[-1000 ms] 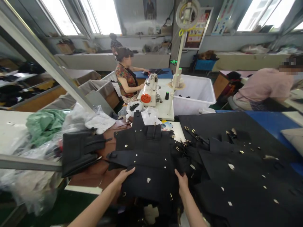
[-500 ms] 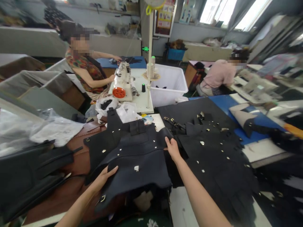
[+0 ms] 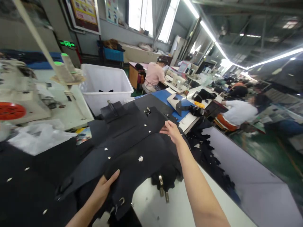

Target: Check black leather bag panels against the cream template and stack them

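A dark sewn piece of leather-like material (image 3: 129,143), with metal fittings and small white bits on it, lies spread in front of me. My left hand (image 3: 103,188) grips its near left edge, thumb on top and fingers hidden beneath. At the far right edge, my right hand (image 3: 172,131) pinches the same piece between thumb and fingers. Metal buckles (image 3: 161,186) hang over the near edge above the white tabletop (image 3: 149,206). More dark pieces (image 3: 35,170) with metal rings lie to the left.
A sewing machine (image 3: 21,97) and thread cones (image 3: 62,70) stand at left, behind a white plastic bag (image 3: 40,135). Beyond is a white bin (image 3: 106,80). A pale lilac bin (image 3: 246,170) with dark pieces stands at right. Co-workers (image 3: 153,74) sit farther back.
My view has swung right. Both hands have carried the dark piece rightward from the brown-covered area, onto the side where other dark pieces lay on the table.
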Demonstrator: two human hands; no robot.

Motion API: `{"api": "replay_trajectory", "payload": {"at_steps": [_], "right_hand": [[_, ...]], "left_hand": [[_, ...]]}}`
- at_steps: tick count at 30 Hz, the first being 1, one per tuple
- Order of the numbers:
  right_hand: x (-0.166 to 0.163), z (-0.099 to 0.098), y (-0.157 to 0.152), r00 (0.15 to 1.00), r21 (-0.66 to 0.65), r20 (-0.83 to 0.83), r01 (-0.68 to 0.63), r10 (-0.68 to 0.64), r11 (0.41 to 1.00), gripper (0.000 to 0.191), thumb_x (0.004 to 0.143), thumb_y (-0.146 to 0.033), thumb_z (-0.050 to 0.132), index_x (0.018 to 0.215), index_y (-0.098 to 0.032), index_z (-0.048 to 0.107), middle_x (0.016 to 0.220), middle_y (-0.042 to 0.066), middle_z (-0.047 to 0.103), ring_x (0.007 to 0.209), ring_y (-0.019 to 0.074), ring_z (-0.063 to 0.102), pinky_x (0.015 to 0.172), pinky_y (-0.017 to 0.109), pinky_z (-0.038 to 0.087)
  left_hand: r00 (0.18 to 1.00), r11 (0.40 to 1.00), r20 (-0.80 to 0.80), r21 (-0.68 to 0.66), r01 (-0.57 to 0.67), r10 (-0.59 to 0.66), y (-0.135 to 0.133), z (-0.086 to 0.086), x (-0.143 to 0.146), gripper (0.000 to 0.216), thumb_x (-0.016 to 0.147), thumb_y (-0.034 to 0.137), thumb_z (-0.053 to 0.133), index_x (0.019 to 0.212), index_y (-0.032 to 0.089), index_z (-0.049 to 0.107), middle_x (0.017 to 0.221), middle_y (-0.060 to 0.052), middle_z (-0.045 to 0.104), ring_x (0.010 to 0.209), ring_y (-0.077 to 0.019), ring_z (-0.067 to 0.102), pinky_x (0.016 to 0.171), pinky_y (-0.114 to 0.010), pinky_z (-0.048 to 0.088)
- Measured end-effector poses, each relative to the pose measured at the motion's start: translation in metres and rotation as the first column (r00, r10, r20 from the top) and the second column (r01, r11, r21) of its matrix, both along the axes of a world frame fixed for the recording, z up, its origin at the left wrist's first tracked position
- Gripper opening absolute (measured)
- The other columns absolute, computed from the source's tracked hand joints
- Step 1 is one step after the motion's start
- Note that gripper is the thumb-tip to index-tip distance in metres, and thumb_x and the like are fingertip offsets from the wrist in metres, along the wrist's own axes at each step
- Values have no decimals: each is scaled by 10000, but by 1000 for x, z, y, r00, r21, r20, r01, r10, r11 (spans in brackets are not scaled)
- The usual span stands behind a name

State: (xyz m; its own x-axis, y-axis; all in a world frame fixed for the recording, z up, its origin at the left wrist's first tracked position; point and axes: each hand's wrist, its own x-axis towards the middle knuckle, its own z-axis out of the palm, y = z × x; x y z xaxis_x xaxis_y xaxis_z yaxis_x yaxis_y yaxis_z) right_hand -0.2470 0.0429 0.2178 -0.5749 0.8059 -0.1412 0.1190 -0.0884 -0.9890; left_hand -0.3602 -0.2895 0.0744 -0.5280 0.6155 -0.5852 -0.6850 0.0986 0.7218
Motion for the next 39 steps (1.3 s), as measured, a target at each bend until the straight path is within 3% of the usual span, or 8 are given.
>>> {"api": "replay_trajectory", "payload": {"at_steps": [8,14,20,24,30,34,37,39], "right_hand": [[207,-125,-10,883,-44,243,423,-401,905,235,770,-378,657,804,-146,638,786,54,670,653,105,612,592,213,507],[250,-177,-82,870,-222,216,486,-443,845,656,602,-767,625,779,-136,621,682,61,647,539,135,587,490,261,494],[212,-160,-81,908,-449,-52,351,-416,822,701,670,-767,598,955,-127,627,872,98,683,691,151,647,626,271,537],[202,-129,-28,906,-560,-205,202,-371,803,639,806,-734,454,939,-147,666,863,105,702,830,211,671,708,319,538],[248,-147,-17,844,-626,-230,252,-484,738,778,883,-715,137,1006,-154,662,1043,152,689,1017,233,643,820,372,530],[264,-180,-61,802,-640,-196,331,-564,693,658,736,-710,569,1140,-194,628,1212,118,634,1072,262,617,803,366,546],[247,-177,-81,827,-471,-12,491,-562,733,596,590,-561,775,1052,-199,671,1168,105,655,1068,297,609,783,369,556],[228,-162,-93,880,-254,83,473,-468,844,477,590,-534,771,935,-210,714,1071,96,690,1068,322,603,835,386,540]], "left_hand": [[987,989,149,-121,83,-64,59,-63,82,446,776,178,723,1191,171,561,1041,-105,708,920,-248,696,751,-333,601],[995,979,68,-187,83,-71,61,-37,89,415,692,172,796,1067,160,618,844,-32,704,629,-163,679,459,-197,520],[989,985,88,-115,129,-119,115,16,142,219,685,190,805,825,110,658,694,9,640,379,-37,437,299,-152,319],[951,970,200,-9,243,-236,173,28,206,178,797,249,717,848,91,652,785,-72,671,493,-84,541,474,-179,490],[566,552,-37,179,815,-824,173,25,210,441,824,475,645,1070,109,636,873,-122,683,693,-186,663,637,-263,496],[683,843,-506,-208,496,-527,141,13,152,409,641,502,795,768,147,636,673,-25,596,641,-160,588,611,-242,442],[894,867,-97,-307,392,-438,127,6,131,543,575,638,769,715,142,598,722,-69,612,721,-217,637,646,-287,493],[867,855,269,-207,476,-418,123,5,130,639,609,723,686,773,108,631,862,-164,658,847,-278,669,726,-338,533]]}}
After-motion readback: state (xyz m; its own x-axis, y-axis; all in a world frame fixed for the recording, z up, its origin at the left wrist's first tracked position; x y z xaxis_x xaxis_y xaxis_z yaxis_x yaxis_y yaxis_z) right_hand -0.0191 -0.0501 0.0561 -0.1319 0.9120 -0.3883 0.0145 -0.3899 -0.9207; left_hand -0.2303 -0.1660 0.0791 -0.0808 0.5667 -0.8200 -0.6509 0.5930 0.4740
